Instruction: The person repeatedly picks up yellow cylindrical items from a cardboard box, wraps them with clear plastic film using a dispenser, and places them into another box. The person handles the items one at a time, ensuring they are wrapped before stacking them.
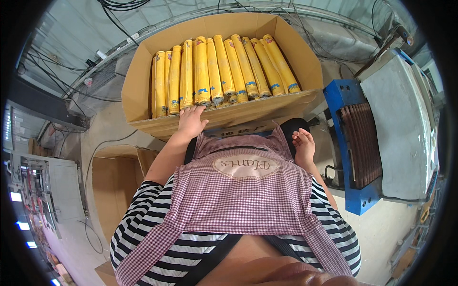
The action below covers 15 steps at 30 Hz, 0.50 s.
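Against a cable-strewn workshop floor, yellow tubes pack a carton at upper centre, probably stiff, hefty and slick, best gripped mid-length with 2 hands. The left hand drapes relaxed fingers over its near rim; the right hand, right of centre, curls loosely, apparently empty.

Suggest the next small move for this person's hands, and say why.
Probably slide the left hand forward over the near wall of the cardboard box onto one yellow tube: the hand rests at that wall's top edge, close to the tubes' near ends, while the right hand is apart from the box with nothing visible in it.
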{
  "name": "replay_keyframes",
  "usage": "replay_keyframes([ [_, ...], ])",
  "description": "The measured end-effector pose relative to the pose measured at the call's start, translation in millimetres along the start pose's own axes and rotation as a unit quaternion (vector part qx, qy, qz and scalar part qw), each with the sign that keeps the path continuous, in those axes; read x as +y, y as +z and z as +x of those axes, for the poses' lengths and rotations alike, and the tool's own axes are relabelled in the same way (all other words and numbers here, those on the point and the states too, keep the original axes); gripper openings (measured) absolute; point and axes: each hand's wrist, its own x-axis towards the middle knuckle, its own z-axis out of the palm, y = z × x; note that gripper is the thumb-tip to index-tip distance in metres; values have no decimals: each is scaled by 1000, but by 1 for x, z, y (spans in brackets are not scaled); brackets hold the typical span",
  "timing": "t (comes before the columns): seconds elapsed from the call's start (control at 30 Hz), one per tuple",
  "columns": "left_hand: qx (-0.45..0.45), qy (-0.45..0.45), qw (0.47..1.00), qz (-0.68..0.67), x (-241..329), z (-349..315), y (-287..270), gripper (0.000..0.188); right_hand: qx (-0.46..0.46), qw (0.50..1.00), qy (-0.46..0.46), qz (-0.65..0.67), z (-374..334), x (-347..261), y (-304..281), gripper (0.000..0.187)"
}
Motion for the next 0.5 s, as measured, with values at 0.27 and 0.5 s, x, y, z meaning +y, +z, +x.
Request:
replay_keyframes([
  [0.27, 14, 10, 1000, -13, 4, 1, -4, 54, 14, 1000, 6, -12, 0, -3, 4, 18],
  [0.5, 32, 24, 999, -9, -1, 3, 4, 54, 6, 1000, 8, 0, 3, 3, 1, 14],
])
